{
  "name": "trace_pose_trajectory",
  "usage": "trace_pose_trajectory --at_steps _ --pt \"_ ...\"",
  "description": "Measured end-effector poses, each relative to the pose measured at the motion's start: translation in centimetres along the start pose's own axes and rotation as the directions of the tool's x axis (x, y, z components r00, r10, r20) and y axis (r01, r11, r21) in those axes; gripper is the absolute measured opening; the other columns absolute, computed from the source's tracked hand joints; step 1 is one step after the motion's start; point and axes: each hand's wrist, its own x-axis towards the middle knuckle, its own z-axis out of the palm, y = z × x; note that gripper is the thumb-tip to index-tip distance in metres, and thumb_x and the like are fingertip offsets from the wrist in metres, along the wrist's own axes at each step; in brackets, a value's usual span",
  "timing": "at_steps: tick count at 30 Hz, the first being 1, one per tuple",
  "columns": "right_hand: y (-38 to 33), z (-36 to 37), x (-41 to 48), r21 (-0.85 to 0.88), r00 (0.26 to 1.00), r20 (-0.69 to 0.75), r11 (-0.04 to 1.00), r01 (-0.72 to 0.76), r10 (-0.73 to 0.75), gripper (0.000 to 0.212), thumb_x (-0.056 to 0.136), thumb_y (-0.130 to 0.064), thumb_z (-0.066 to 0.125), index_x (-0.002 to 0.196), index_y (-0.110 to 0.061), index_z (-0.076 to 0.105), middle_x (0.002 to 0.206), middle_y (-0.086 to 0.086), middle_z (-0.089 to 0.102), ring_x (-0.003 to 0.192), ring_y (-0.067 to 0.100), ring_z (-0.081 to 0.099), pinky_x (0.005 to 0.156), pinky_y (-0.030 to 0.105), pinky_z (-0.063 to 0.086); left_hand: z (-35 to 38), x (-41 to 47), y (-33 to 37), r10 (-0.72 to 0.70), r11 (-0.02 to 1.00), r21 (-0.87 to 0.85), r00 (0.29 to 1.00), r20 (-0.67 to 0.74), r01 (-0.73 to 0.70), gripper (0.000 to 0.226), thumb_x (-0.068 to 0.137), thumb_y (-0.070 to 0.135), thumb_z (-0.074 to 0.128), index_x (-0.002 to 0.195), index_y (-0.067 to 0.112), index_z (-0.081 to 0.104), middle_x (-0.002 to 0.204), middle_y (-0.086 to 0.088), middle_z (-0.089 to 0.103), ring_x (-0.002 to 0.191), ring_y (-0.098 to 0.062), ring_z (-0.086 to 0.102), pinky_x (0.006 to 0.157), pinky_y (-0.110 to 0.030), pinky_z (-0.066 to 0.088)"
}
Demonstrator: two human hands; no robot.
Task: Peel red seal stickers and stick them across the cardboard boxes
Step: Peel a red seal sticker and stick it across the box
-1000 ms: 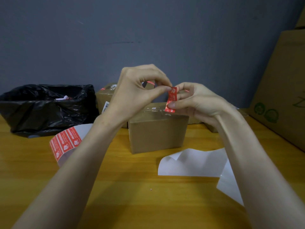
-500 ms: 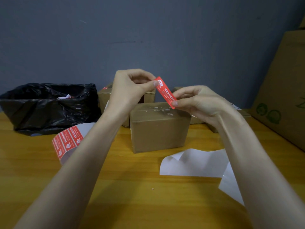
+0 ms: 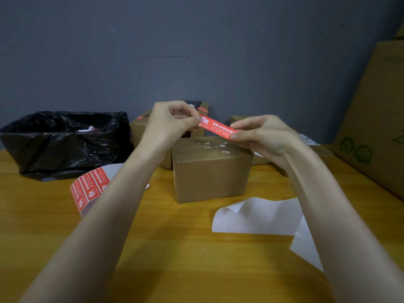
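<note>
Red seal sticker (image 3: pixel 218 127) stretched left-right, right end lower, pinched by left hand (image 3: pixel 172 123), right hand (image 3: pixel 260 136), above cardboard box (image 3: pixel 211 169)

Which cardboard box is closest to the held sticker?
The front box, with white scraps on its top: the red sticker, pinched between left hand and right hand, hangs just above it. The other small boxes stand farther back.
</note>
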Motion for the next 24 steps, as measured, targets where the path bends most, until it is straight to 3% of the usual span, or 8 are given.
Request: trace_pose_trajectory --at_steps 3,5,7,12,16,21,24 --pt "0.4 0.2 0.3 -0.036 0.997 -0.080 0.999 -0.007 0.004 0.018 0.075 0.004 0.071 0.092 0.006 0.067 0.082 0.009 0.064 0.073 0.017 0.066 0.071 0.022 0.057 -0.2 0.1 -0.2 -0.021 0.999 0.046 1.000 0.012 0.020 0.008 0.083 0.011 0.068 0.076 0.013 0.067 0.081 -0.005 0.070 0.077 -0.011 0.068 0.068 -0.014 0.054" --pt "0.8 0.2 0.6 -0.042 0.993 -0.119 0.999 -0.020 0.015 0.008 0.074 -0.002 0.074 0.080 -0.002 0.070 0.084 0.012 0.068 0.086 0.023 0.068 0.082 0.033 0.056 -0.3 0.1 -0.2 -0.043 0.997 0.066 0.999 0.017 0.041 0.009 0.083 0.014 0.068 0.075 0.015 0.067 0.082 -0.003 0.070 0.082 -0.011 0.068 0.072 -0.018 0.055" --pt "1.0 0.3 0.8 -0.021 0.989 -0.149 1.000 -0.021 0.017 0.005 0.074 -0.005 0.075 0.074 -0.007 0.070 0.085 0.012 0.069 0.090 0.024 0.068 0.086 0.037 0.055 -0.4 0.1 -0.1 -0.064 0.995 0.077 0.998 0.019 0.062 0.009 0.083 0.015 0.069 0.074 0.017 0.067 0.084 -0.003 0.070 0.086 -0.013 0.068 0.076 -0.024 0.055" --pt "0.8 -0.2 0.7 -0.049 0.987 -0.164 0.999 -0.013 0.005 0.004 0.078 -0.013 0.074 0.076 -0.014 0.070 0.090 0.007 0.069 0.088 0.017 0.064 0.077 0.026 0.055 -0.6 0.2 0.1 -0.092 0.992 0.095 0.995 0.034 0.089 0.008 0.082 0.018 0.070 0.074 0.019 0.067 0.085 -0.002 0.069 0.084 -0.008 0.067 0.065 -0.016 0.053" --pt "1.0 -0.2 0.9 -0.072 0.989 -0.145 0.996 -0.043 0.033 0.004 0.080 -0.017 0.072 0.077 -0.020 0.071 0.091 0.004 0.070 0.087 0.016 0.066 0.065 0.022 0.052 -0.9 0.2 0.2 -0.126 0.989 0.081 0.991 0.051 0.122 0.004 0.081 0.014 0.071 0.077 0.013 0.069 0.078 -0.002 0.069 0.063 0.005 0.065 0.059 -0.011 0.051" --pt "1.0 -0.1 0.9 -0.090 0.984 -0.177 0.996 -0.029 0.013 0.005 0.081 -0.014 0.071 0.080 -0.019 0.070 0.082 0.001 0.069 0.072 0.010 0.064 0.061 0.018 0.051 -0.9 0.4 0.0 -0.187 0.980 0.080 0.980 0.066 0.182 0.008 0.078 0.016 0.074 0.072 0.018 0.071 0.081 -0.005 0.072 0.082 -0.012 0.068 0.075 -0.022 0.053" --pt "1.2 -0.1 1.1 -0.110 0.976 -0.218 0.994 -0.016 -0.008 0.010 0.079 -0.013 0.073 0.085 -0.019 0.069 0.089 0.002 0.069 0.079 0.014 0.064 0.061 0.020 0.051 -0.8 0.4 -0.1 -0.203 0.973 0.125 0.976 0.076 0.192 0.009 0.079 0.022 0.073 0.070 0.022 0.070 0.087 0.001 0.069 0.092 -0.010 0.061 0.076 -0.025 0.050"
